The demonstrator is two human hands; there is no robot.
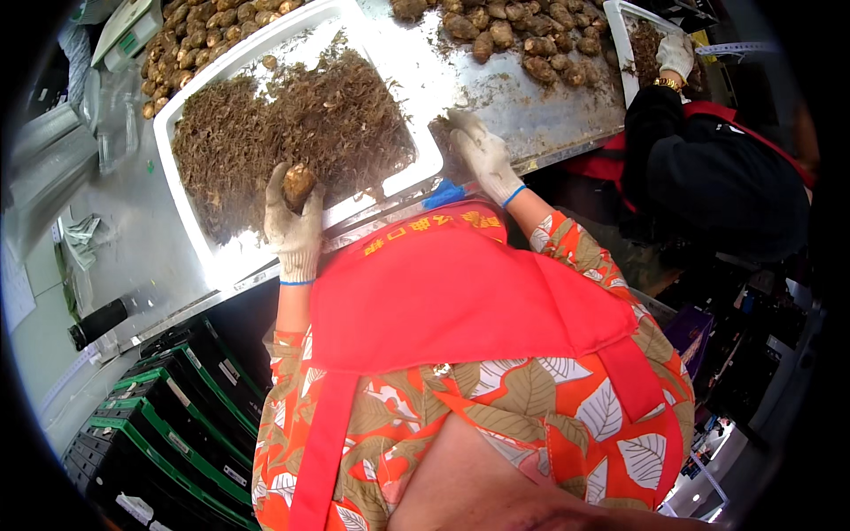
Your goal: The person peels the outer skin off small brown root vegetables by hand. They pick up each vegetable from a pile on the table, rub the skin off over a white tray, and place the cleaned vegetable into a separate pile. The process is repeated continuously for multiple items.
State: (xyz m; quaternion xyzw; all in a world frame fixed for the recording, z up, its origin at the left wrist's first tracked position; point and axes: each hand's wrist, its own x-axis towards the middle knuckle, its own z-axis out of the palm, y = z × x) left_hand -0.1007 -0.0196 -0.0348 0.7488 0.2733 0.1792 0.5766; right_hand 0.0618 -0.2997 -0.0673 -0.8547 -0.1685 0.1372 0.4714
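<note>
My left hand [292,219], in a soiled white knit glove, holds a round brown taro corm [299,184] between thumb and fingers over the near side of a white plastic tray [179,192]. A thick layer of brown fibrous peelings [319,113] lies in that tray. My right hand [481,149], gloved alike, rests just right of the tray with its fingers stretched toward the metal table. Dark scraps [446,136] lie beside its fingertips; no held object shows, though its palm side is hidden. A small corm [269,62] sits at the tray's far part.
Corms are heaped behind the tray [189,40] and at the back right [531,33]. A co-worker's gloved hand [676,56] is over another white tray [621,40] at right. Clear plastic bags [116,126], a scale [129,33] and a black cylinder [99,323] lie at left; black-green crates [159,425] stand below.
</note>
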